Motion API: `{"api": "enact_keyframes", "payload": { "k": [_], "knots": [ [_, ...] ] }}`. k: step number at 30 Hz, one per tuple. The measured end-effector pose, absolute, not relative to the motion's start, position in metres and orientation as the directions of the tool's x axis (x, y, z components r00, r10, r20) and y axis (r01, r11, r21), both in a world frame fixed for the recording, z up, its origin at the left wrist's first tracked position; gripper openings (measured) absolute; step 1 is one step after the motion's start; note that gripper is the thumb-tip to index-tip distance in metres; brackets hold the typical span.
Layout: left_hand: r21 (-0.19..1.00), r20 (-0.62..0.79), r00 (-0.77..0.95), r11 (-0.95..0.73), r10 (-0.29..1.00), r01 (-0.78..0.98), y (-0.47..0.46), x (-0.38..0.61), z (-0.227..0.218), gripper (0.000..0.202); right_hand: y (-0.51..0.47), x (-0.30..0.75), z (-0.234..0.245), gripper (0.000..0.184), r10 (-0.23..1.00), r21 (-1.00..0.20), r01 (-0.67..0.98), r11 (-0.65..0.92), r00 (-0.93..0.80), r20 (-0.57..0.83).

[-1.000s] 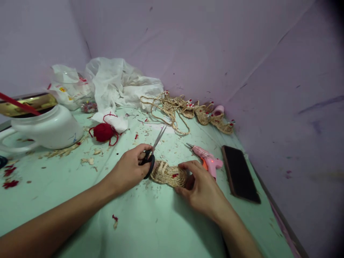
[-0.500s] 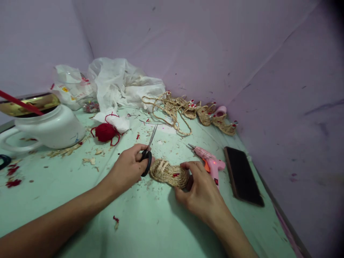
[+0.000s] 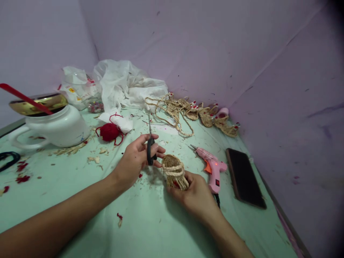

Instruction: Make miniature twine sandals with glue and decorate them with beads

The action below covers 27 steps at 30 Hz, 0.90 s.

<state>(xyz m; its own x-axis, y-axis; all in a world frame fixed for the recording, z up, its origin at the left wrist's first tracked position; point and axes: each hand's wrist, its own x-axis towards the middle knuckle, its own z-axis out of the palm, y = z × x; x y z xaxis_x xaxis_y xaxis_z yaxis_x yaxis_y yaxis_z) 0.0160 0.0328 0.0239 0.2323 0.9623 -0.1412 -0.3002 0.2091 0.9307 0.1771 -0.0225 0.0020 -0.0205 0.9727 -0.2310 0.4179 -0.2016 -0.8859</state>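
My left hand (image 3: 135,159) grips a pair of black-handled scissors (image 3: 150,147), blades closed and pointing away from me. My right hand (image 3: 195,195) holds a small slipper-shaped piece woven of jute rope (image 3: 174,172), tilted up off the green table (image 3: 145,222), with a red speck on it. The scissors' handles are close to the left side of the jute piece.
A pink glue gun (image 3: 212,166) and a dark phone (image 3: 245,177) lie to the right. Loose jute cord and finished little jute pieces (image 3: 204,114) sit at the back. A ball of red yarn (image 3: 109,132), white plastic bags (image 3: 126,86) and a white pot (image 3: 52,123) stand left. Scraps litter the table.
My right hand has lifted and tilted the jute piece up from the table. My left hand has raised the scissors, and their blades have swung to point straight away.
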Motion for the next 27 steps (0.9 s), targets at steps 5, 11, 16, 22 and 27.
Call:
{"api": "enact_keyframes", "payload": {
  "k": [5, 11, 16, 22, 27],
  "knots": [
    [0.981, -0.118, 0.128, 0.136, 0.985, -0.141, 0.035, 0.016, 0.033, 0.039, -0.022, 0.175, 0.003, 0.022, 0.931, -0.934, 0.032, -0.355, -0.082, -0.357],
    [0.947, -0.311, 0.272, 0.322, 0.911, 0.004, 0.022, 0.019, 0.032, 0.039, -0.020, 0.175, -0.002, 0.031, 0.948, -0.942, -0.142, -0.303, 0.051, -0.313],
    [0.921, -0.347, 0.321, 0.384, 0.881, -0.059, 0.010, 0.029, 0.031, 0.043, -0.023, 0.166, -0.002, 0.033, 0.951, -0.936, -0.183, -0.301, 0.021, -0.310],
    [0.932, -0.328, 0.303, 0.359, 0.895, -0.053, 0.012, 0.027, 0.031, 0.040, -0.025, 0.163, 0.002, 0.028, 0.961, -0.919, -0.286, -0.273, -0.050, -0.270],
    [0.933, -0.320, 0.373, 0.359, 0.871, -0.036, 0.015, 0.025, 0.029, 0.037, -0.025, 0.167, -0.001, 0.024, 0.977, -0.919, -0.345, -0.190, 0.027, -0.212]
  ]
}}
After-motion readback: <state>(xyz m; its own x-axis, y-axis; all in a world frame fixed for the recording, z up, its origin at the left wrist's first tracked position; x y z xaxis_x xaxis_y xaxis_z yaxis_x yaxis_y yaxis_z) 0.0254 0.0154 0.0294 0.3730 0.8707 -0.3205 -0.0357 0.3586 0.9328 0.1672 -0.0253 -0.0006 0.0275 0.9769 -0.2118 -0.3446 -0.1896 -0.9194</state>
